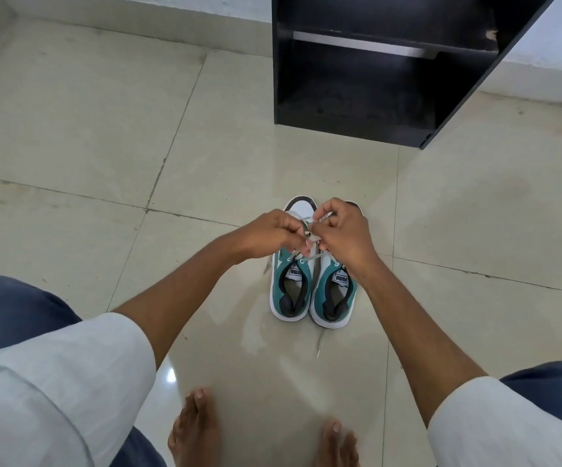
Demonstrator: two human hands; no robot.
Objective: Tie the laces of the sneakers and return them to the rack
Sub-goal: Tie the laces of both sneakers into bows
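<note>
Two teal and white sneakers stand side by side on the tiled floor, toes pointing away from me: the left sneaker [291,288] and the right sneaker [333,298]. My left hand [269,235] and my right hand [343,235] meet above the left sneaker's front, each pinching a strand of its white laces [310,230]. A loose lace end [320,345] trails on the floor behind the shoes. The right sneaker's front is hidden by my right hand. The black rack [390,72] stands beyond the shoes with its shelves showing nothing on them.
My bare feet [195,426] are planted on the glossy tiles in front of me, my knees in blue trousers at both lower corners. A white wall runs behind the rack.
</note>
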